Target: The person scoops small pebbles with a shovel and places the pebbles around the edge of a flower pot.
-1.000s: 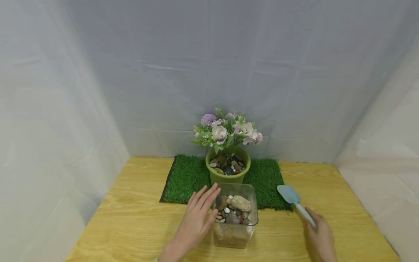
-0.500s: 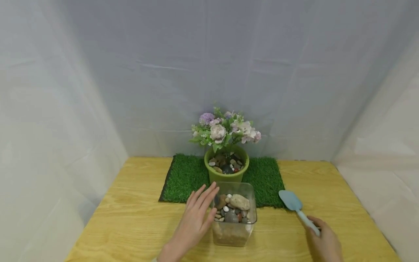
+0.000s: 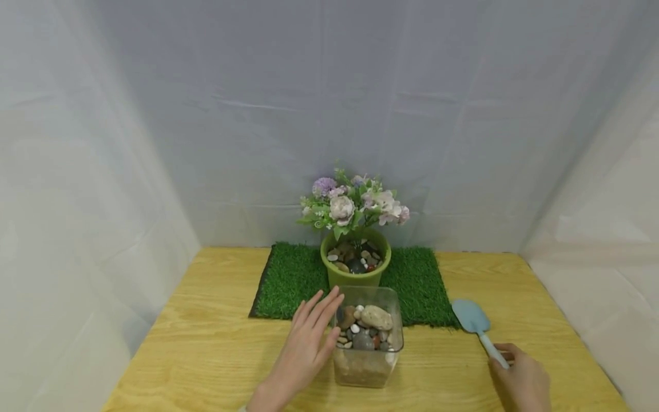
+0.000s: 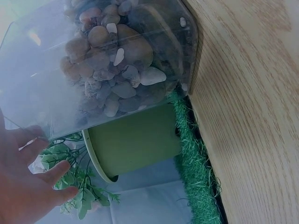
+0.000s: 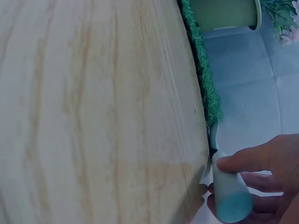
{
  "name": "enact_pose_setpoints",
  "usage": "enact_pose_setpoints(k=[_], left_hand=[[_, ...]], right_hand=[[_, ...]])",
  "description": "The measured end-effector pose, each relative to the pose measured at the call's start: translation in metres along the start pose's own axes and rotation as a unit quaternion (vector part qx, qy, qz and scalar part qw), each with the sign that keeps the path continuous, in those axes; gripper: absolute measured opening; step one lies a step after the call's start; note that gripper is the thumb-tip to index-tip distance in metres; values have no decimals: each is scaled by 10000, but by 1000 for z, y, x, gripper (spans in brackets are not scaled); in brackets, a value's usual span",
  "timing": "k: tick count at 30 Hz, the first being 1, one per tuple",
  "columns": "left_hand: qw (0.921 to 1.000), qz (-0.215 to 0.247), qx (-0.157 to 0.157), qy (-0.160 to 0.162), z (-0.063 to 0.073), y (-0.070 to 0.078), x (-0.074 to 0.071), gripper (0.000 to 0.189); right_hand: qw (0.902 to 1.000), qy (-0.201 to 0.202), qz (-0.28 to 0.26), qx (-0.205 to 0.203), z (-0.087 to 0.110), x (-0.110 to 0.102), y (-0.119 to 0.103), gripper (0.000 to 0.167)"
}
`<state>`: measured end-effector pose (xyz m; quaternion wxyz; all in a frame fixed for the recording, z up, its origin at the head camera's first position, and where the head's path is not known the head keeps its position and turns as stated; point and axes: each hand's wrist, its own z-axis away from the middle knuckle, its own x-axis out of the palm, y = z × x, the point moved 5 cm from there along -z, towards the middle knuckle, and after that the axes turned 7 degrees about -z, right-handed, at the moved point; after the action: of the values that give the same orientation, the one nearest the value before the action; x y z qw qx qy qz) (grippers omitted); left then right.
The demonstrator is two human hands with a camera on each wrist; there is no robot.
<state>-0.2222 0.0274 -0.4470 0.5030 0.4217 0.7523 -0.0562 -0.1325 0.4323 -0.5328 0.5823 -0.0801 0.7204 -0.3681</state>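
Observation:
My left hand point(image 3: 307, 341) rests along the left rim of a clear plastic container point(image 3: 366, 366), its fingers extended. Pebbles and larger stones point(image 3: 363, 341) partly fill the container, a big beige one on top; the left wrist view shows the stones point(image 4: 112, 65) through the wall. On the right, my right hand point(image 3: 524, 377) holds the handle of a light blue garden trowel point(image 3: 471, 316), the blade pointing away beside the mat's right corner. In the right wrist view, thumb and fingers close round the trowel handle point(image 5: 229, 186).
Behind the container a green flowerpot point(image 3: 355, 279) stands on an artificial grass mat point(image 3: 293, 286). It holds stones and a bunch of purple and white flowers point(image 3: 355, 206). The wooden table point(image 3: 206, 332) is enclosed by pale sheets point(image 3: 257, 114) at the back and sides.
My right hand has shifted right and slightly nearer, carrying the trowel away from the grass mat. My left hand stays at the container, which has not moved on the table.

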Motion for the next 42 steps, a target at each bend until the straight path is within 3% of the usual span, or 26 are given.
enact_pose_setpoints(k=[8,16,24,28,33,36,39,42], left_hand=[[10000,-60,15,1,0,1,-1,55],[9999,18,-48,-108,0,2,-3,55],[9998,44,-46,-164,0,2,-3,55],[9994,77,-100,-320,-3,2,-7,54],[9974,160,-122,-698,-9,0,-13,54],[9960,231,-3,-867,-13,-4,-17,55],[9961,265,183,-822,-21,-9,-25,53],[9975,150,142,-669,-32,-15,-37,47]], right_hand=[[9944,-965,363,215,-5,6,1,52],[9932,-1082,358,221,-4,7,0,57],[9856,-1594,276,490,-4,9,5,69],[9863,-1608,251,261,-9,5,-1,69],[9916,-1267,101,-256,-16,-9,-24,51],[9906,-1297,-175,-410,-22,-16,-40,45],[9824,-1583,-761,-631,-28,-19,-56,43],[9662,-1826,-1509,-1013,-36,-23,-75,42]])
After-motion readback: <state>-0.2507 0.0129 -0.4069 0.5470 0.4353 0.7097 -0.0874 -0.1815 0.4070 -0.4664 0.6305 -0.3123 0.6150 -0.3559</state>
